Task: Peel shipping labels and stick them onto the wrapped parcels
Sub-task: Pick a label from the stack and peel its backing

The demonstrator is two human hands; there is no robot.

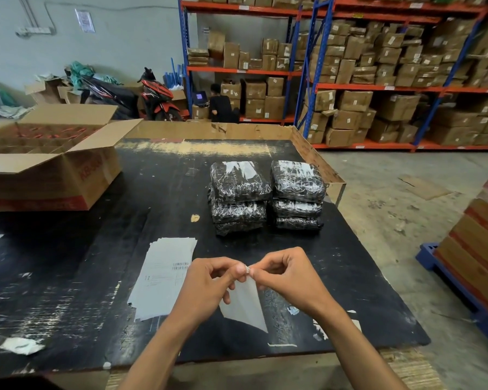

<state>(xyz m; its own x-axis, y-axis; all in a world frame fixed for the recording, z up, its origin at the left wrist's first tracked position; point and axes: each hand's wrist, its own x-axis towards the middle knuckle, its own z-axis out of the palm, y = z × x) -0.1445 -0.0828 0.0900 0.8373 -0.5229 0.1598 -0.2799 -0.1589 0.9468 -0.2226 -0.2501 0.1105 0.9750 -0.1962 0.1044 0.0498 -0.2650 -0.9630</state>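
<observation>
Both hands pinch the top corner of one label [247, 301]: the left hand [209, 282] and the right hand [288, 273] meet fingertip to fingertip, and the sheet hangs below the grip toward 6 o'clock. The label stack [161, 277] lies at 9 o'clock, the wrapped parcels [266, 197] at 12 o'clock on the black table [96, 263].

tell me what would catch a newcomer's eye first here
Probably the two hands, left hand and right hand, meeting at the near edge of the black table and pinching the top corner of a white label. Just beyond them sit two stacks of black wrapped parcels, with a pile of label sheets lying flat to the left of the hands.
</observation>
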